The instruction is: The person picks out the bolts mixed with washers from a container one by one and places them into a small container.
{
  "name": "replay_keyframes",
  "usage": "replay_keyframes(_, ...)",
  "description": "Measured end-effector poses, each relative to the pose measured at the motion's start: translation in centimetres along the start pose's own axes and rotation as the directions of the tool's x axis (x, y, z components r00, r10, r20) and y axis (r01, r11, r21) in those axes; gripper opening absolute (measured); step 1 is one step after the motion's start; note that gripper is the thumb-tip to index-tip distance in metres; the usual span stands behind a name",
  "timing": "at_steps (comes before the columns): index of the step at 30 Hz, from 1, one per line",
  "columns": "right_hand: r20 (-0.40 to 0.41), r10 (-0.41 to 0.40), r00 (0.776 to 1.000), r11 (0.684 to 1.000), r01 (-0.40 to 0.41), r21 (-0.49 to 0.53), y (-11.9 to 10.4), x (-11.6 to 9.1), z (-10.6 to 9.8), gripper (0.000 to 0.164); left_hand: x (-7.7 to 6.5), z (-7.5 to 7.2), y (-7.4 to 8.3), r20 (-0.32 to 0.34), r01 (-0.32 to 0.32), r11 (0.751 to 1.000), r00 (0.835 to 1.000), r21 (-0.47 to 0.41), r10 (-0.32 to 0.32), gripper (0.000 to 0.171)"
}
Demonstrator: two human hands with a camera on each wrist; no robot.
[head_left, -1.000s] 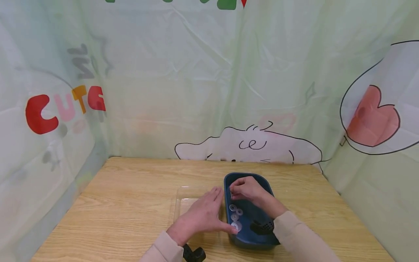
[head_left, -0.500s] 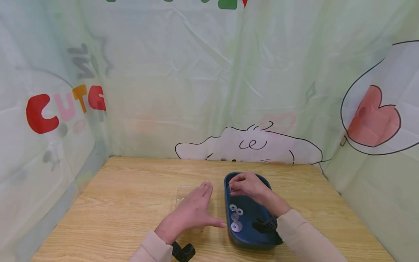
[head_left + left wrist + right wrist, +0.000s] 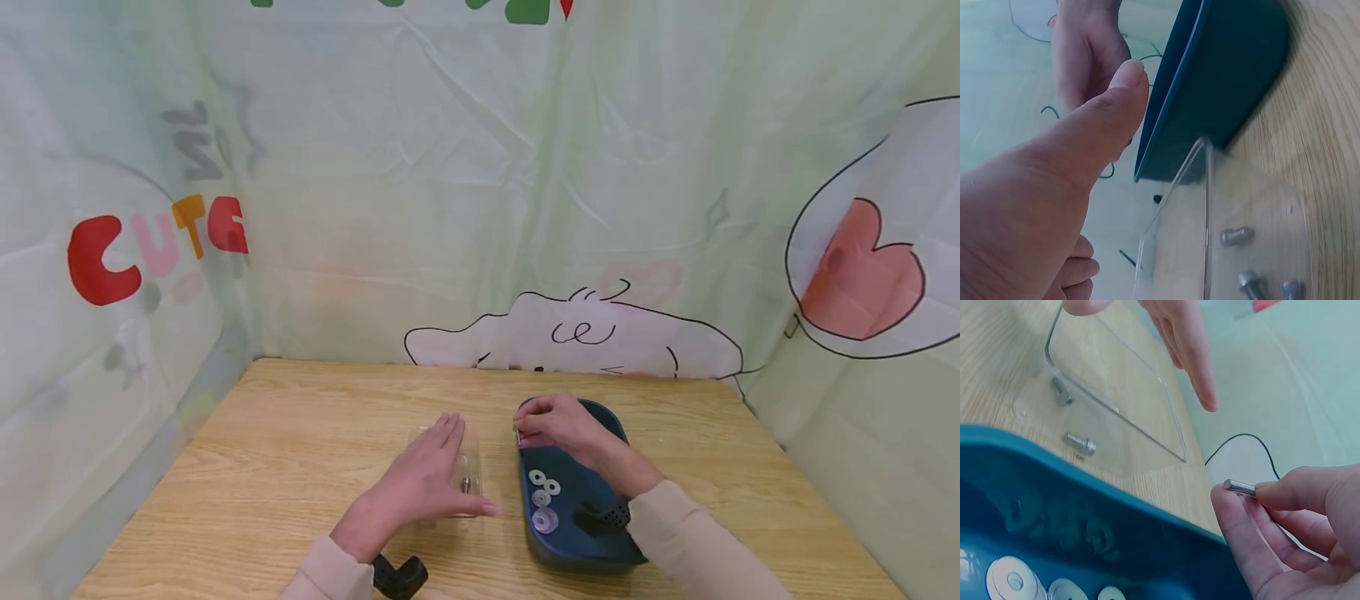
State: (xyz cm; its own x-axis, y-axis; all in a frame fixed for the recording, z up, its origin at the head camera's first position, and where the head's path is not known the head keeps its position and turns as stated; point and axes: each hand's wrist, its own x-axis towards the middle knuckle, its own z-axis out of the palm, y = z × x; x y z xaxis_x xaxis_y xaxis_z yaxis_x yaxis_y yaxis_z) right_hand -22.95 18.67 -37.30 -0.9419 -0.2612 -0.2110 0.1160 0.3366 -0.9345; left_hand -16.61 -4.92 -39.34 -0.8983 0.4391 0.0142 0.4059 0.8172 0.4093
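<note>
My right hand [image 3: 562,432] pinches a small silver metal pin [image 3: 1240,487] between thumb and fingertip, over the left rim of a dark blue bin [image 3: 581,557]. Whether the pin has a head or thread is hidden. My left hand [image 3: 416,483] hovers over a clear plastic box [image 3: 1209,206], fingers straight, thumb spread toward the bin, holding nothing. Several silver bolts [image 3: 1080,444] lie in the clear box. White and translucent washers [image 3: 544,521] sit along the left side of the bin floor.
Both containers stand on a wooden table [image 3: 322,433], the bin to the right of the box. A printed curtain [image 3: 375,208] encloses the back and sides. Black wrist devices [image 3: 401,577] are worn below both hands.
My left hand has drawn left, away from the bin, uncovering the box's right side. The right hand has shifted slightly left to the bin's rim, still pinching the metal pin.
</note>
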Motion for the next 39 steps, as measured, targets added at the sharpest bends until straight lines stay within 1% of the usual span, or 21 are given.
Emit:
replay_keyframes(9,0.017,-0.003,1.000,1.000,0.004,-0.028,-0.9,-0.1,1.6,0.018,-0.8,-0.1,-1.7,-0.042,0.029,0.999,0.999,-0.037,-0.030,0.125)
replay_keyframes(14,0.033,-0.012,0.999,0.999,0.013,-0.031,-1.2,0.2,2.4,0.017,-1.3,0.0,-2.4,-0.065,0.043,0.998,0.997,-0.039,-0.045,0.127)
replay_keyframes(18,0.068,-0.034,0.997,0.999,0.036,-0.025,-1.2,0.5,3.1,0.019,-1.6,0.0,-2.9,-0.070,0.053,0.998,0.996,-0.041,-0.056,0.124)
replay_keyframes(22,0.081,-0.046,0.996,0.999,0.048,-0.022,-0.9,0.9,4.0,0.018,-1.9,-0.1,-3.4,-0.078,0.058,0.997,0.995,-0.047,-0.062,0.122)
replay_keyframes(25,0.076,-0.044,0.996,0.998,0.047,-0.040,-0.9,1.0,4.7,0.015,-2.3,-0.1,-3.7,-0.082,0.069,0.996,0.994,-0.057,-0.074,0.123)
replay_keyframes(30,0.099,-0.049,0.994,0.997,0.056,-0.061,-1.2,1.0,5.7,0.016,-2.8,-0.2,-4.1,-0.085,0.084,0.994,0.992,-0.070,-0.090,0.125)
replay_keyframes(34,0.119,-0.053,0.991,0.995,0.062,-0.073,-1.3,1.2,6.5,0.014,-3.0,0.0,-4.4,-0.088,0.084,0.995,0.992,-0.062,-0.089,0.126)
replay_keyframes(39,0.148,-0.063,0.987,0.992,0.079,-0.101,-1.1,1.3,7.8,0.015,-3.2,0.3,-4.6,-0.080,0.093,0.994,0.992,-0.050,-0.097,0.128)
